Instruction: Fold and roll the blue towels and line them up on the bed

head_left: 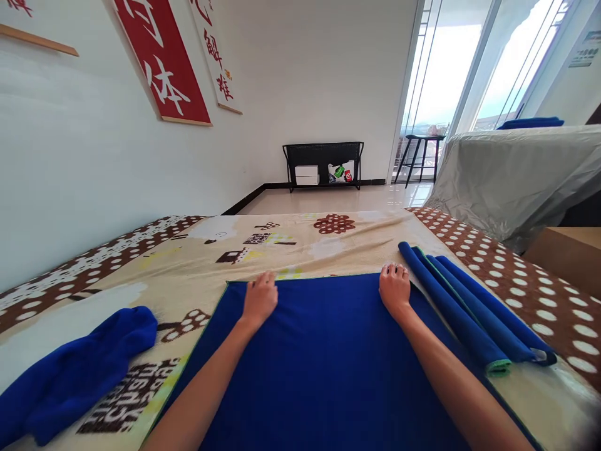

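Note:
A dark blue cloth (328, 351) with green edging lies spread on the patterned blanket (291, 250). My left hand (261, 298) rests near its far left corner, fingers bent over the far edge. At the far right corner, my right hand (394, 285) has its fingers curled onto the edge. Whether either hand pinches the fabric is hidden beneath the fingers. Several rolled blue cloths (474, 313) lie side by side to the right of my right hand. A crumpled blue cloth (84, 369) sits at the left.
Beyond the blanket stands a black rack (323, 153) against the wall. A black stool (422, 147) is by the window. At the right are a plastic-covered piece of furniture (521, 163) and a cardboard box (568, 257). Scrolls (164, 62) hang on the left wall.

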